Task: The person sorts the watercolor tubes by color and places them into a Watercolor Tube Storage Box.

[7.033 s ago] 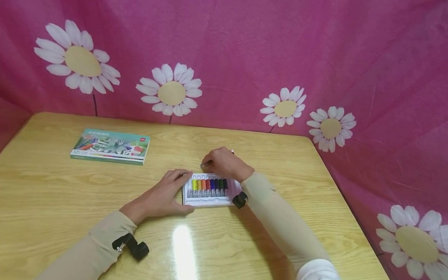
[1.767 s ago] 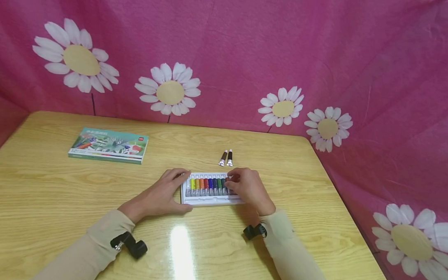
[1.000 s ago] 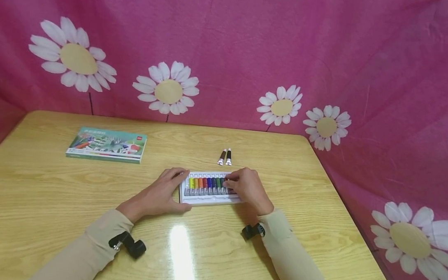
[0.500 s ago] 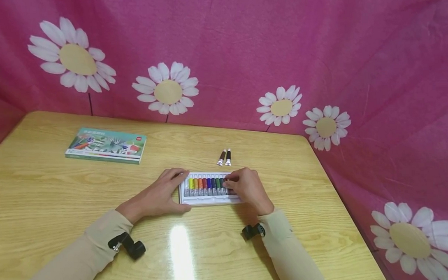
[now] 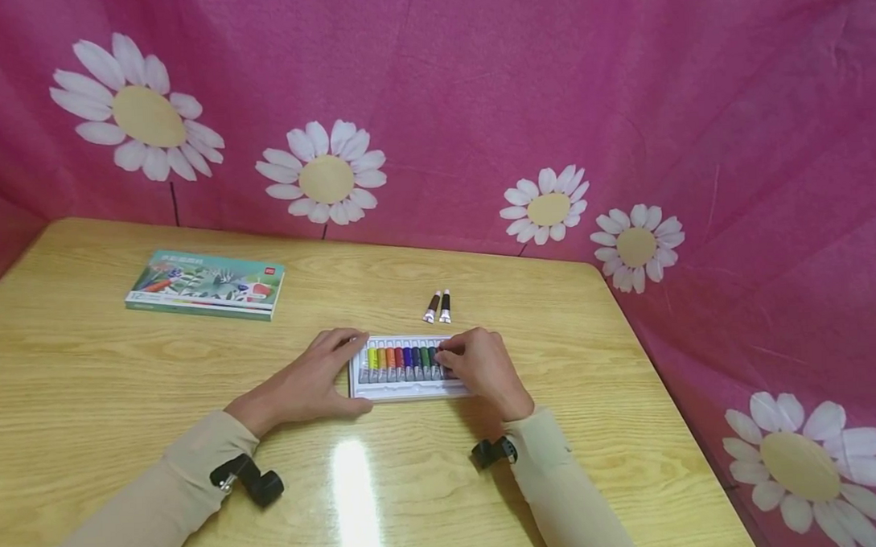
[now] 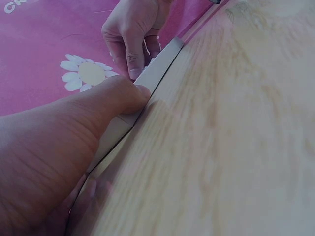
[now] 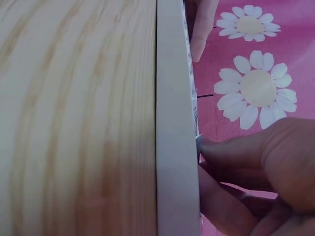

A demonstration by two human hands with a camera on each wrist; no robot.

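Observation:
A white plastic tray (image 5: 413,393) lies on the wooden table, with several paint tubes (image 5: 401,363) in a row from yellow to dark green. My left hand (image 5: 311,384) holds the tray's left end, thumb along the near side and fingers at the far corner. At the right end, my right hand (image 5: 488,370) pinches a paint tube, mostly hidden by the fingers; its grey end (image 7: 199,145) shows in the right wrist view. Just behind the tray lie a brown paint tube (image 5: 432,307) and a black paint tube (image 5: 445,306), side by side.
A green illustrated box (image 5: 205,286) lies flat at the back left of the table (image 5: 159,372). Pink cloth (image 5: 431,80) with printed daisies hangs behind the table and along its right side.
Seven seconds ago my right hand was beyond the tray's far edge; it has since come back to the right end. Two tubes now show on the table there. The left hand has kept its hold.

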